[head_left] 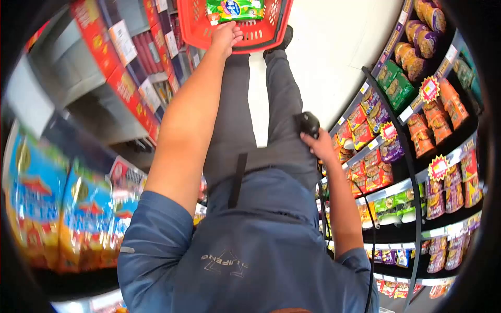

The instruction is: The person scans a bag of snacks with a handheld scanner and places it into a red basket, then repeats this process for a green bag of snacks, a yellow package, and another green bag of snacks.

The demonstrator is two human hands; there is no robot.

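Observation:
My left hand (227, 37) reaches forward over the near side of a red plastic basket (271, 39), its fingers curled. What they close on, if anything, I cannot tell. Just beyond the fingers, a green packet (237, 9) with a blue and white label lies in the basket, partly cut off by the frame's top edge. At my right thigh, my right hand (321, 145) grips a small black handheld device (308, 124). Its thumb lies along the near end of the device.
Shelves of bagged snacks (370, 169) curve along the right. On the left stand shelf bays with red panels (96, 39) and large blue bags (36, 193). A pale floor (323, 57) runs between them. A black cable (371, 245) hangs beside my right arm.

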